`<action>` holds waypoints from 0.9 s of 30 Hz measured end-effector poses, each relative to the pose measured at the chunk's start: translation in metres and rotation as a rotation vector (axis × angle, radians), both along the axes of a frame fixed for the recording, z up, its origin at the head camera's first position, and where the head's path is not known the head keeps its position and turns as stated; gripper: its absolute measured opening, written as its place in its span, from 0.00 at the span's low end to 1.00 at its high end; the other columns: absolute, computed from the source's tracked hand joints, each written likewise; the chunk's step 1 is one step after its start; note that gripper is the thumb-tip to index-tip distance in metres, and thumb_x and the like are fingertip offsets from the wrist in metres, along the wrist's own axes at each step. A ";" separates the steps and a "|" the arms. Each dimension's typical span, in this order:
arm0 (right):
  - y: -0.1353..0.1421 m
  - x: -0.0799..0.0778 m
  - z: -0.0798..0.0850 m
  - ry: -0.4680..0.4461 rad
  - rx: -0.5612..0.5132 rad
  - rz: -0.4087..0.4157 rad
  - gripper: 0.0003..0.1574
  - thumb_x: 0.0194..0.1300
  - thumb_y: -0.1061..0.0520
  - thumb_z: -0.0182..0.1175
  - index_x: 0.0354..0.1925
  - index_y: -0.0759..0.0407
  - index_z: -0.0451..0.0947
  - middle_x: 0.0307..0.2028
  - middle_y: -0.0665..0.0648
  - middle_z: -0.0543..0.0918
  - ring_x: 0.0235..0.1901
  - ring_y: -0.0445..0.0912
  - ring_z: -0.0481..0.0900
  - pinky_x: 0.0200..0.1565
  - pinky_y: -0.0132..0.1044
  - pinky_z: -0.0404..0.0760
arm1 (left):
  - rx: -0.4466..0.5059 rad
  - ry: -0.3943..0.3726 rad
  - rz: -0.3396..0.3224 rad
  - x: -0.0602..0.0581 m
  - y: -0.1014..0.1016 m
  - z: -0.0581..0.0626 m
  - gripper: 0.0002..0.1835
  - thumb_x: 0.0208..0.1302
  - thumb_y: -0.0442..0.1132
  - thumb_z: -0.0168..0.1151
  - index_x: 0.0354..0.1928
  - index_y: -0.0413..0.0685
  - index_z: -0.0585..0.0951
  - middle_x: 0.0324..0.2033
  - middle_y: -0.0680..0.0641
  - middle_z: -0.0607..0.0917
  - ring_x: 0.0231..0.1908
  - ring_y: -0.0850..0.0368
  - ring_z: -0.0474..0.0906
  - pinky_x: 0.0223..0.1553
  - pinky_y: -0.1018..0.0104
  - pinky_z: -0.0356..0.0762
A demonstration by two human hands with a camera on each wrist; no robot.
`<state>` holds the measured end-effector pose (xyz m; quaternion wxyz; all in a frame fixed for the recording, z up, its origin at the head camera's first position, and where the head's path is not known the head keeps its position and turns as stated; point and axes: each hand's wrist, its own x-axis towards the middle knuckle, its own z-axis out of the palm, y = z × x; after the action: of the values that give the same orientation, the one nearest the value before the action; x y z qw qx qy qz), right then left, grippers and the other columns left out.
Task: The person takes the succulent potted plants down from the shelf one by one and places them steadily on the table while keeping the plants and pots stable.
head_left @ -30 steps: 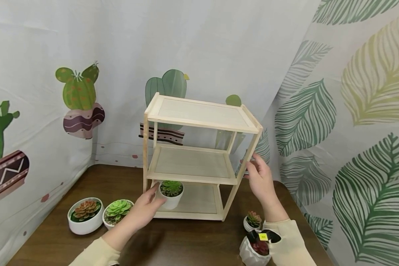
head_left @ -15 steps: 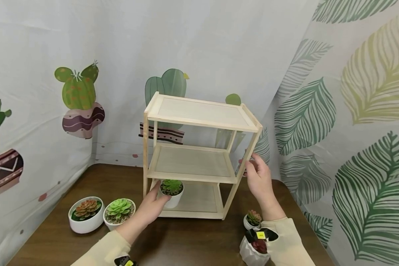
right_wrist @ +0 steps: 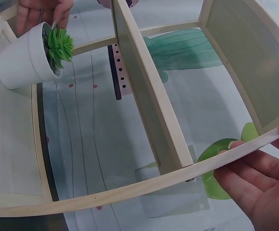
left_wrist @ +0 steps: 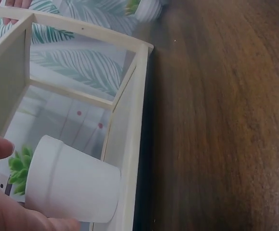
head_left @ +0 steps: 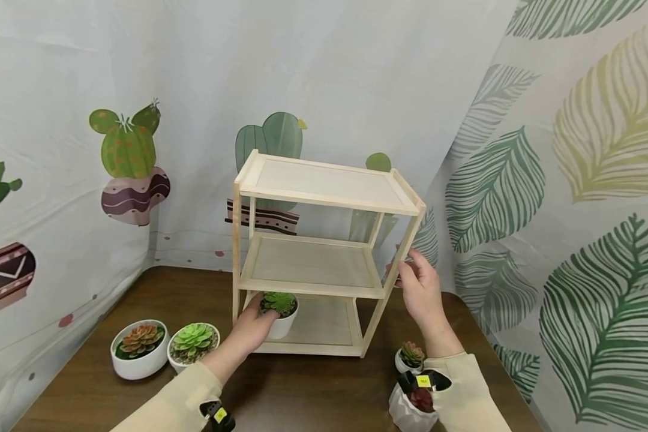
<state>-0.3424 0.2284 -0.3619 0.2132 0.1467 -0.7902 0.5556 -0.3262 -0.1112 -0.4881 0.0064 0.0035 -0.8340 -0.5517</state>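
A three-tier wooden shelf (head_left: 313, 264) stands on the brown table. On its bottom board (head_left: 324, 324), at the left, sits a white pot (head_left: 282, 327) with a green succulent, upright. My left hand (head_left: 248, 330) is around the pot's left side, thumb over the plant. In the left wrist view the thumb stands apart from the pot (left_wrist: 76, 178), while other fingers lie by its side. The right wrist view shows fingers hanging behind the succulent (right_wrist: 59, 45). My right hand (head_left: 422, 291) grips the shelf's right front post (right_wrist: 211, 166), fingers behind it.
Left on the table are a white bowl (head_left: 135, 367) with a reddish succulent and a pot (head_left: 180, 365) with a bright green one. Near my right forearm stand a small potted succulent (head_left: 410, 357) and a white faceted pot (head_left: 410, 417). Printed curtains hang behind.
My left thumb has moved from the pot's side to over the plant, and the left forearm has shifted right. The pot has barely moved. My right hand keeps its place on the post.
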 end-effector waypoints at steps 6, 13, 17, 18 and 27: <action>0.000 0.001 0.001 -0.016 0.016 -0.011 0.22 0.81 0.52 0.48 0.66 0.51 0.76 0.43 0.70 0.88 0.43 0.55 0.89 0.45 0.35 0.87 | 0.004 -0.024 0.018 -0.007 0.000 -0.003 0.40 0.75 0.43 0.46 0.82 0.42 0.45 0.80 0.31 0.52 0.78 0.29 0.49 0.73 0.32 0.57; 0.002 0.000 0.002 -0.015 0.014 0.007 0.22 0.80 0.54 0.47 0.66 0.53 0.76 0.43 0.72 0.87 0.43 0.54 0.89 0.46 0.38 0.88 | 0.022 -0.008 0.031 -0.012 0.000 -0.008 0.37 0.75 0.39 0.41 0.82 0.42 0.45 0.80 0.31 0.51 0.79 0.30 0.46 0.75 0.32 0.52; 0.003 -0.002 0.001 -0.020 0.009 0.013 0.22 0.80 0.54 0.47 0.66 0.53 0.76 0.43 0.72 0.87 0.43 0.54 0.89 0.46 0.39 0.88 | 0.025 0.004 0.041 -0.016 0.000 -0.011 0.36 0.76 0.38 0.41 0.82 0.41 0.46 0.80 0.31 0.51 0.79 0.30 0.46 0.75 0.32 0.52; 0.003 -0.002 0.000 -0.022 0.008 0.013 0.22 0.80 0.54 0.47 0.66 0.53 0.76 0.43 0.72 0.87 0.43 0.55 0.89 0.46 0.40 0.88 | 0.029 0.006 0.041 -0.017 0.000 -0.011 0.36 0.76 0.37 0.40 0.82 0.41 0.46 0.80 0.31 0.51 0.79 0.30 0.46 0.76 0.32 0.51; 0.001 -0.001 0.000 -0.011 0.032 -0.005 0.23 0.81 0.53 0.47 0.67 0.53 0.76 0.43 0.70 0.88 0.42 0.53 0.90 0.46 0.39 0.88 | 0.043 0.036 0.031 -0.022 -0.001 -0.015 0.34 0.77 0.34 0.34 0.82 0.40 0.46 0.80 0.30 0.50 0.79 0.31 0.45 0.75 0.32 0.53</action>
<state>-0.3430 0.2299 -0.3621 0.2080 0.1449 -0.8004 0.5433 -0.3483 -0.1122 -0.5033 0.0301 0.0067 -0.8215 -0.5693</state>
